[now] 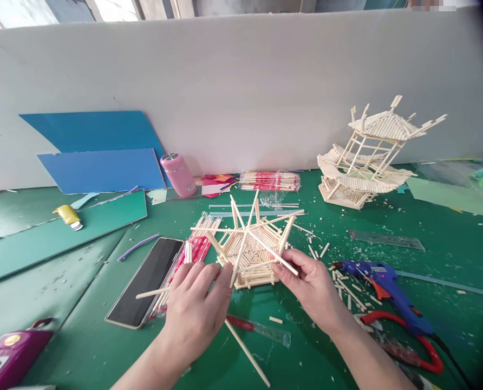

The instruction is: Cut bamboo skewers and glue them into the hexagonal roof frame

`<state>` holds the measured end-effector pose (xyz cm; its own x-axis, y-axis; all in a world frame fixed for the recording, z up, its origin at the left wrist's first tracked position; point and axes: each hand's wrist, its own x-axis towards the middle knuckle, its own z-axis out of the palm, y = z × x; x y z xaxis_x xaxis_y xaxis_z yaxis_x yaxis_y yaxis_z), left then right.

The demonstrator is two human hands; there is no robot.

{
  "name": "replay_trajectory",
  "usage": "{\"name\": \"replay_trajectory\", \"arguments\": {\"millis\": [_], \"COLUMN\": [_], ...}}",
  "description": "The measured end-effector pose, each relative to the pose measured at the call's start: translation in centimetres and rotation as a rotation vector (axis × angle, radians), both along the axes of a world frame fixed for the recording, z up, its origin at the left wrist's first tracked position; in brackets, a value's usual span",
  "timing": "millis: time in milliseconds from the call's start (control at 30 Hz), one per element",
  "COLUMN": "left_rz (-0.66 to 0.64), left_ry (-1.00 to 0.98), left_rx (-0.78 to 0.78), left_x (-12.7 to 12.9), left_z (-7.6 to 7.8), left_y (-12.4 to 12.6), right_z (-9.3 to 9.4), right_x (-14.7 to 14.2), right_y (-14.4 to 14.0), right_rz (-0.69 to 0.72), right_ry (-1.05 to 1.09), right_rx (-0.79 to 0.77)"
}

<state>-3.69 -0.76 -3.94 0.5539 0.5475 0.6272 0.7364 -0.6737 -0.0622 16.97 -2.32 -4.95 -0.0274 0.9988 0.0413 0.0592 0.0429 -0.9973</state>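
In the middle of the table stands a pavilion model [252, 252] of pale wooden sticks, with a polygonal base, slanting posts and sticks crossing in a star on top. My left hand [201, 298] is closed at its front left, fingertips pinching the lower end of a star stick [239, 254]. A loose stick [150, 293] pokes out left of that hand, and another stick [247, 353] slants out below it; whether the palm holds them is hidden. At the front right, my right hand [312, 287] pinches a thin stick [255, 266] spanning the model's front, close to a post.
A finished-looking stick pavilion [365, 157] stands back right. On the right lie a blue glue gun [387, 287], red-handled pliers [428, 352] and stick scraps. On the left are a phone [146, 284], a yellow cutter [68, 215], a pink bottle [179, 174] and blue boards [99, 168].
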Motion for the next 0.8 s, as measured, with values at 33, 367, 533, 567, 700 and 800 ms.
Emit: {"name": "replay_trajectory", "arguments": {"millis": [33, 367, 533, 567, 700, 800], "left_rz": [0.0, -0.014, -0.045, -0.058, -0.131, -0.136], "left_ry": [0.001, -0.034, -0.076, -0.096, -0.252, -0.43], "left_rx": [-0.001, -0.034, -0.099, -0.135, -0.339, -0.667], "left_x": [0.0, -0.2, -1.1, -1.3, -1.4, -0.9], "left_z": [0.0, -0.1, -0.6, -0.7, -0.1, 1.1], "left_y": [0.0, -0.3, -1.5, -1.9, -3.6, -4.7], "right_z": [0.1, -0.6, -0.4, -0.3, -0.6, -1.7], "right_x": [0.0, 0.2, 2.5, 3.5, 8.6, 12.4], "right_y": [0.0, -0.7, -2.8, -3.3, -5.6, -7.3], "right_rz": [0.001, -0.01, -0.128, -0.182, -0.515, -0.617], "right_ry": [-0.001, -0.048, -0.222, -0.284, -0.538, -0.752], "right_rx": [0.002, -0.053, -0.101, -0.093, -0.05, -0.126]}}
